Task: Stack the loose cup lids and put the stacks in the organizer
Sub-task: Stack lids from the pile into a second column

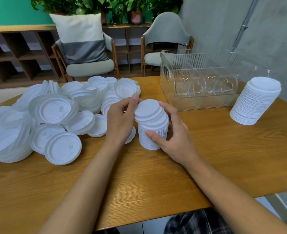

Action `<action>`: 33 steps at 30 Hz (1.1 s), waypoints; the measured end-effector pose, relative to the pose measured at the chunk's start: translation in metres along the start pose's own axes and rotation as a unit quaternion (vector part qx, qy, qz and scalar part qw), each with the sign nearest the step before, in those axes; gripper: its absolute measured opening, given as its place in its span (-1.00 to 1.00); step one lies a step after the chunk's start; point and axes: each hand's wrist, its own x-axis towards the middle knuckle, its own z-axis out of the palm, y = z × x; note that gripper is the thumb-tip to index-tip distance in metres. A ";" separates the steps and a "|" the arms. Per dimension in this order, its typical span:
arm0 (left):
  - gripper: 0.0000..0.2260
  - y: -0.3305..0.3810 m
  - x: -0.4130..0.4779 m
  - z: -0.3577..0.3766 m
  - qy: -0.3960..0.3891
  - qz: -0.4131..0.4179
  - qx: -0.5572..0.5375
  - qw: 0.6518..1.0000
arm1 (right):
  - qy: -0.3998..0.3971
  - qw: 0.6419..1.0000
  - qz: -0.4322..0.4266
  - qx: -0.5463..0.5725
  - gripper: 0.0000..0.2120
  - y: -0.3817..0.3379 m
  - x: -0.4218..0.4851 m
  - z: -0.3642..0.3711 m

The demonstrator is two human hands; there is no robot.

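Two stacks: a short stack stands on the wooden table between the hands; a taller stack stands well to the right, just beside the organizer's near right corner.
Left hand: fingers curled, thumb and fingertips pinching the left edge of the top lid, which lies tilted and off-centre on the short stack (not yet seated flat).
Right hand: wrapped around the short stack, thumb pressed on its near side, fingers curved behind its far side.
Loose lids: a big heap of white lids on the left part of the table, overlapping; some lie just beside the left hand.
Organizer: clear ribbed plastic with upright dividers bearing heart cut-outs, on the table's far right, apart from both hands.
Behind the table: two wooden-framed chairs, one with a cushion; a low shelf; potted plants.
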 end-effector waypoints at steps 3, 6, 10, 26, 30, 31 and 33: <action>-0.50 0.000 -0.007 -0.001 -0.072 -0.013 0.005 0.997 | 0.005 1.000 0.007 -0.001 -0.29 -0.001 -0.001 0.000; -0.59 -0.002 -0.014 -0.002 -0.096 0.021 0.059 0.993 | 0.009 1.000 0.002 0.003 -0.29 -0.002 -0.001 0.000; -0.39 -0.002 -0.015 -0.007 -0.101 0.043 0.072 0.991 | 0.012 1.000 0.003 0.005 -0.26 -0.002 -0.002 0.000; -0.49 -0.004 -0.017 -0.015 -0.176 0.046 0.034 0.983 | 0.019 1.000 -0.014 -0.018 -0.30 0.000 -0.001 0.000; -0.48 -0.006 -0.020 -0.015 -0.178 0.035 0.027 0.983 | 0.019 1.000 -0.007 -0.003 -0.28 0.001 -0.002 -0.001; -0.47 -0.007 -0.021 -0.015 -0.178 0.037 0.032 0.983 | 0.017 1.000 -0.006 -0.004 -0.27 0.002 -0.002 -0.001; -0.44 -0.008 -0.024 -0.015 -0.171 0.045 0.051 0.983 | 0.015 1.000 -0.001 -0.009 -0.27 0.002 -0.002 -0.001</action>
